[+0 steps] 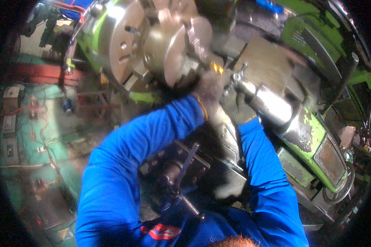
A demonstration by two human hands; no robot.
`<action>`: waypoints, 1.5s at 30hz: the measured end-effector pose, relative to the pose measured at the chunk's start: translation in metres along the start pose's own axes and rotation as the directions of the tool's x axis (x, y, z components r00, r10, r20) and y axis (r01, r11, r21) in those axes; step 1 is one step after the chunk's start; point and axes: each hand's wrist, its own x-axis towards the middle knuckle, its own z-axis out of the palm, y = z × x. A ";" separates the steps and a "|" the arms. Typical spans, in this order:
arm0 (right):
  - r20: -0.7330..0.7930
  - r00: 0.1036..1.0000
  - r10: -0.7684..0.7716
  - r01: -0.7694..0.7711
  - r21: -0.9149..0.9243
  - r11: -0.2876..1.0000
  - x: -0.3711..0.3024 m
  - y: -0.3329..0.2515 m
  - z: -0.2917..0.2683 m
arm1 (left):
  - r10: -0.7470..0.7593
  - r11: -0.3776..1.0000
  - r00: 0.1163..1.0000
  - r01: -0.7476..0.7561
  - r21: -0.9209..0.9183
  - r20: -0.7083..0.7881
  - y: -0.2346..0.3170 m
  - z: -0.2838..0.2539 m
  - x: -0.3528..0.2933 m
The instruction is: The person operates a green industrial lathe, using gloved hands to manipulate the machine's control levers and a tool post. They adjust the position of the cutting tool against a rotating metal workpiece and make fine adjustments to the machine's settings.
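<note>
Both my hands wear grey gloves and meet in front of the lathe's tailstock (307,127). My left hand (210,88) is closed, blurred by motion, with a gold-coloured twisted drill bit (216,68) showing at its upper edge. Close beside it, my right hand (238,108) reaches up with curled fingers to the shiny metal end of the tailstock spindle (272,103). A small knobbed metal fitting (238,77) sits just above that hand; what its fingers grip is hidden. To the left of my hands is a round metal workpiece (175,55) at the chuck (125,47).
A brownish flat plate (268,64) lies behind the tailstock spindle. Below my forearms are the dark carriage (181,164) and its crossed lever handle (187,173). A handwheel (344,189) stands at the tailstock's right end. Cables run along the green floor (62,140) at left.
</note>
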 end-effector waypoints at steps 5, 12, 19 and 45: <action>0.101 0.927 0.361 -0.371 0.380 0.847 -0.013 0.021 0.016 | -0.055 0.998 0.998 0.056 0.043 -0.018 0.007 -0.001 0.000; 0.198 0.867 0.457 -0.461 0.666 0.587 -0.001 0.007 0.002 | 0.173 0.790 0.982 -0.185 0.584 0.078 0.042 -0.011 -0.002; 0.259 0.895 0.363 -0.425 0.739 0.522 0.011 -0.007 -0.009 | -0.094 0.967 0.996 0.092 0.236 -0.002 0.047 -0.008 0.000; 0.758 0.643 -0.110 0.233 -0.330 -0.915 -0.133 0.114 0.109 | 0.241 0.834 0.925 -0.352 0.425 0.292 0.062 -0.092 -0.105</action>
